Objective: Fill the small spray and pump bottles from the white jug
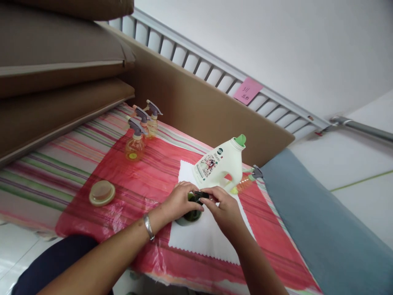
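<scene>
A round, dark green container [189, 216] sits on a white cloth with zigzag edges [204, 237], partly covered by my fingers. At its top is a small black piece [202, 194], whose exact kind I cannot make out. My left hand [181, 199], with a silver bracelet at the wrist, curls its fingers and thumb around this piece from the left. From the right, my right hand [223, 207] pinches the same piece. Just behind the hands stands a white detergent jug [219, 159] with a green spout and a floral label.
Several spray bottles [134, 146] with yellowish liquid stand at the back left; another spray bottle [244, 184] is behind the jug. A beige round lid [102, 192] lies on the red plastic sheet [138, 180]. Brown cushions [61, 45] are stacked at left, and a brown board [184, 102] borders the back.
</scene>
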{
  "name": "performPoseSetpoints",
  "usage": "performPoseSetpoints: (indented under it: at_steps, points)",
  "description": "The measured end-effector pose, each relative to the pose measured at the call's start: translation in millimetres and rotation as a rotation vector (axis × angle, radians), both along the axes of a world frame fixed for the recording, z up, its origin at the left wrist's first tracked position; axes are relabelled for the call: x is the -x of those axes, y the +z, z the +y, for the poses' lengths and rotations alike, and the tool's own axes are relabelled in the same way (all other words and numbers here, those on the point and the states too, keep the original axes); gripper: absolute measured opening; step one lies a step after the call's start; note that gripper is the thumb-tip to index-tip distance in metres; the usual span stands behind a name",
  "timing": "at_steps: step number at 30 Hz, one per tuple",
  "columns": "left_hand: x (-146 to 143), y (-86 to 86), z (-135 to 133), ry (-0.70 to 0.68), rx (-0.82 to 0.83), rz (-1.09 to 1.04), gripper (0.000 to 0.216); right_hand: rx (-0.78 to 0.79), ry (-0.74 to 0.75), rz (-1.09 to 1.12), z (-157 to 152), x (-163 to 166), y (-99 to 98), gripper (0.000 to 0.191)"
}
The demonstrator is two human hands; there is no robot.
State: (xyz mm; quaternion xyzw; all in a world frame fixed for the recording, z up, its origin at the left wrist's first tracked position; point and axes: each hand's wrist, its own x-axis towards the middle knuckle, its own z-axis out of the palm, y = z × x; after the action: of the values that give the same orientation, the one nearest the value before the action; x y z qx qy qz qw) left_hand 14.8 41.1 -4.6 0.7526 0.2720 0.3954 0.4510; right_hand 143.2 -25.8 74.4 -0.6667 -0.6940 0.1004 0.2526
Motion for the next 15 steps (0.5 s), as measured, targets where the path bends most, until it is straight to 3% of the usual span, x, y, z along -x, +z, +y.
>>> performPoseSetpoints:
  at_steps: [7,15]
  points:
    - [5,1.0,6,-0.163,-0.055,-0.019,0.026,0.019,-0.018,0.053,0,-1,-0.8,0.015]
    - [5,-11.0,11,-0.295,-0.015,-0.039,0.031,0.039,-0.028,0.069,-2,3,3.6,0.016]
